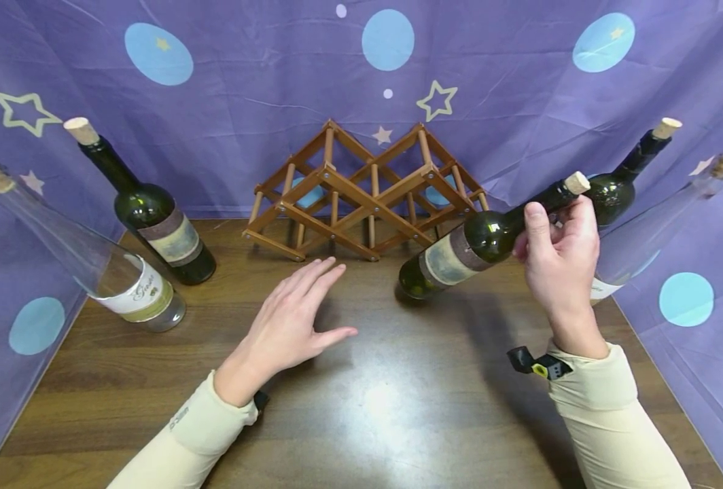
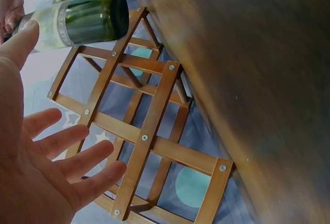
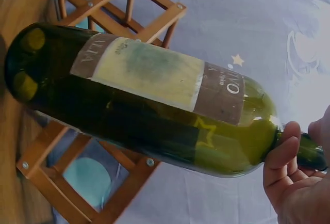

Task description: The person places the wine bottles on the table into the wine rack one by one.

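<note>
My right hand [image 1: 563,258] grips the neck of a dark green wine bottle [image 1: 450,261], just below its cork. The bottle is tilted, its base pointing down and left toward the table in front of the rack's right part. Whether the base touches the wood I cannot tell. Behind both hands stands a folding wooden wine rack [image 1: 376,208] of crossed slats, holding no bottles. My left hand [image 1: 288,319] hovers before the rack's left half, fingers extended and thumb apart, holding nothing. In the right wrist view, the bottle [image 3: 154,79] shows its brown and cream label.
At the left stand a corked green bottle [image 1: 174,234] and a clear bottle [image 1: 141,292]. Another green bottle [image 1: 612,193] and clear bottle [image 1: 637,227] stand at the right, partly behind my right hand. A purple cloth [image 1: 276,54] surrounds the brown table [image 1: 386,435] at the back and sides.
</note>
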`<control>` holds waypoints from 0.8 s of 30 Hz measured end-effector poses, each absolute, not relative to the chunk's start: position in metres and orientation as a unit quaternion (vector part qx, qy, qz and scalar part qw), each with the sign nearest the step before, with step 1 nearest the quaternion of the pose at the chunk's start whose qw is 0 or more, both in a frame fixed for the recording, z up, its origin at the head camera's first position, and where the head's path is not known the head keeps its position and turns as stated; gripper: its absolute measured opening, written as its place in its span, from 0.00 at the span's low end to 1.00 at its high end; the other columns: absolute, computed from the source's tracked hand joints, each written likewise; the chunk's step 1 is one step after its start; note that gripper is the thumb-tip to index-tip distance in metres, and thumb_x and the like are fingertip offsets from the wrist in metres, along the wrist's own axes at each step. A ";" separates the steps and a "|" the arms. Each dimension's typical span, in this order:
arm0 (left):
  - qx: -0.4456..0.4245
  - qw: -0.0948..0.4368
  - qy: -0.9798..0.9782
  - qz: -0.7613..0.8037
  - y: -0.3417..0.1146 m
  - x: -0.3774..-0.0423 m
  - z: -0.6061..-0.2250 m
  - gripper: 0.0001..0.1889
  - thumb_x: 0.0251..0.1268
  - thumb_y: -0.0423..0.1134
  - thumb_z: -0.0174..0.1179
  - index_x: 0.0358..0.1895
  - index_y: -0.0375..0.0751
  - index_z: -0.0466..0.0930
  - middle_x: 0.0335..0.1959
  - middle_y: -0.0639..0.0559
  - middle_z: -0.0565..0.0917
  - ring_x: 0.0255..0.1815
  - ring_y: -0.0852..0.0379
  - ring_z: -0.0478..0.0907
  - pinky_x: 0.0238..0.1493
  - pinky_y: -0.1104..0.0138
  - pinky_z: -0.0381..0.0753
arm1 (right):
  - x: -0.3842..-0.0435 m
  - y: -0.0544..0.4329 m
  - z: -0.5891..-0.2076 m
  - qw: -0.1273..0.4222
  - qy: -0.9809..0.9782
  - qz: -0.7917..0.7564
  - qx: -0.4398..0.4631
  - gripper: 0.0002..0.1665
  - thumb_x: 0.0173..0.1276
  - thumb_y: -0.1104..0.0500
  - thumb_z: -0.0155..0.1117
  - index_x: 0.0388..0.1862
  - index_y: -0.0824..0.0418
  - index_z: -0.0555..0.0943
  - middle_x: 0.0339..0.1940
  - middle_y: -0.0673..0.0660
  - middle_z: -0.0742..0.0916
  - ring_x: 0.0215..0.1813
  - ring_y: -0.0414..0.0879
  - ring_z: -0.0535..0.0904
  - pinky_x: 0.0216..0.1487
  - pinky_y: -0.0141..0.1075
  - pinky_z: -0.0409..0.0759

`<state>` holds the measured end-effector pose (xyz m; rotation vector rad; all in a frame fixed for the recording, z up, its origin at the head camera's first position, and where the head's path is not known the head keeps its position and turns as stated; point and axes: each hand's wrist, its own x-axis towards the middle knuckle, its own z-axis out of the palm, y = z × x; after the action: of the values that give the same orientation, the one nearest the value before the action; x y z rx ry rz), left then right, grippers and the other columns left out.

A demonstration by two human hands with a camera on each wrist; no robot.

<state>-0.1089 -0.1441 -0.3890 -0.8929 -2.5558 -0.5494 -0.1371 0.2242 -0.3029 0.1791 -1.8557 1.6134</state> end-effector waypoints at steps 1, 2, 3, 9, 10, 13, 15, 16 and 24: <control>-0.317 0.187 -0.909 -0.196 -0.143 -0.109 -0.389 0.55 0.54 0.67 0.77 0.82 0.44 0.65 0.80 0.43 0.69 0.78 0.38 0.67 0.70 0.40 0.73 | -0.138 0.222 -0.304 0.331 -0.699 0.629 0.074 0.08 0.79 0.59 0.66 0.50 0.53 0.75 0.28 0.56 0.79 0.14 0.39 0.76 0.18 0.27 0.74; -0.316 0.185 -0.909 -0.198 -0.143 -0.109 -0.389 0.55 0.54 0.67 0.77 0.82 0.44 0.65 0.80 0.43 0.69 0.78 0.38 0.67 0.70 0.39 0.74 | -0.138 0.220 -0.305 0.331 -0.690 0.639 0.080 0.08 0.79 0.59 0.66 0.50 0.55 0.75 0.27 0.57 0.79 0.14 0.39 0.76 0.18 0.27 0.74; -0.315 0.183 -0.910 -0.200 -0.142 -0.109 -0.389 0.55 0.54 0.67 0.77 0.82 0.44 0.65 0.80 0.43 0.68 0.78 0.38 0.67 0.70 0.39 0.73 | -0.138 0.218 -0.306 0.330 -0.681 0.648 0.087 0.08 0.79 0.60 0.66 0.49 0.56 0.75 0.26 0.57 0.79 0.14 0.39 0.76 0.18 0.27 0.74; -0.314 0.180 -0.909 -0.208 -0.137 -0.111 -0.390 0.56 0.54 0.67 0.77 0.82 0.43 0.64 0.81 0.44 0.68 0.79 0.40 0.66 0.70 0.40 0.74 | -0.139 0.206 -0.314 0.332 -0.661 0.664 0.109 0.07 0.79 0.62 0.65 0.48 0.58 0.75 0.24 0.58 0.78 0.15 0.40 0.76 0.18 0.28 0.74; -0.315 0.181 -0.908 -0.208 -0.136 -0.111 -0.390 0.56 0.54 0.67 0.77 0.82 0.43 0.64 0.81 0.44 0.68 0.79 0.40 0.66 0.70 0.40 0.73 | -0.140 0.204 -0.315 0.332 -0.656 0.668 0.112 0.07 0.79 0.62 0.65 0.48 0.58 0.75 0.24 0.58 0.78 0.15 0.41 0.76 0.18 0.28 0.75; -0.316 0.185 -0.906 -0.211 -0.134 -0.112 -0.391 0.56 0.54 0.66 0.78 0.81 0.41 0.65 0.80 0.43 0.68 0.79 0.40 0.66 0.71 0.42 0.73 | -0.141 0.198 -0.320 0.333 -0.651 0.671 0.124 0.05 0.81 0.61 0.63 0.47 0.57 0.75 0.24 0.58 0.78 0.15 0.41 0.75 0.17 0.28 0.75; -0.315 0.187 -0.905 -0.214 -0.133 -0.112 -0.392 0.56 0.54 0.65 0.78 0.81 0.41 0.65 0.80 0.43 0.68 0.79 0.40 0.67 0.71 0.42 0.73 | -0.142 0.194 -0.324 0.333 -0.648 0.673 0.130 0.04 0.81 0.61 0.62 0.47 0.57 0.74 0.25 0.57 0.78 0.15 0.41 0.75 0.17 0.29 0.74; -0.315 0.187 -0.905 -0.215 -0.132 -0.113 -0.393 0.56 0.54 0.65 0.79 0.81 0.40 0.65 0.80 0.43 0.68 0.79 0.40 0.67 0.71 0.41 0.73 | -0.143 0.192 -0.327 0.332 -0.642 0.678 0.132 0.05 0.81 0.61 0.62 0.47 0.58 0.74 0.24 0.57 0.77 0.14 0.41 0.75 0.17 0.29 0.74; -0.318 0.193 -0.901 -0.224 -0.123 -0.119 -0.396 0.56 0.54 0.63 0.80 0.81 0.39 0.64 0.80 0.43 0.68 0.79 0.41 0.66 0.74 0.43 0.70 | -0.143 0.175 -0.340 0.324 -0.596 0.721 0.140 0.05 0.81 0.63 0.61 0.48 0.63 0.74 0.28 0.57 0.78 0.15 0.42 0.73 0.16 0.30 0.73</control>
<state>-0.1189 -0.1233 -0.3958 -0.8932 -2.5267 -0.6276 -0.1431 0.1745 -0.3396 0.3668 -1.5644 1.8905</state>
